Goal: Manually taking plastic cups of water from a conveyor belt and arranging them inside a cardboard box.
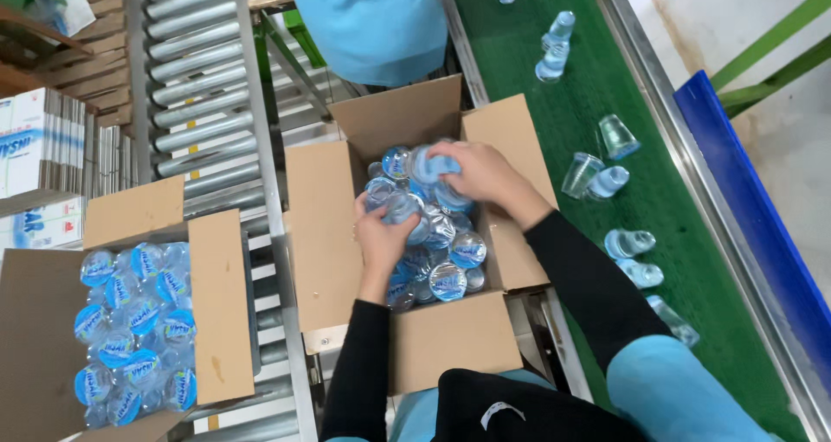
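An open cardboard box (320, 225) stands in front of me, filled with several sealed clear plastic water cups with blue-and-silver foil lids (450, 277). My left hand (381, 238) reaches into the box's left side and grips a cup (400, 206). My right hand (480, 172) is over the far side of the box, fingers closed on a cup (426, 163). Both arms wear black sleeves.
A second open box (221, 303) full of the same cups sits at the left on a metal roller conveyor (195, 78). A green belt (606, 87) at the right carries several loose cups (606, 182). Another person in light blue (372, 18) stands beyond the box.
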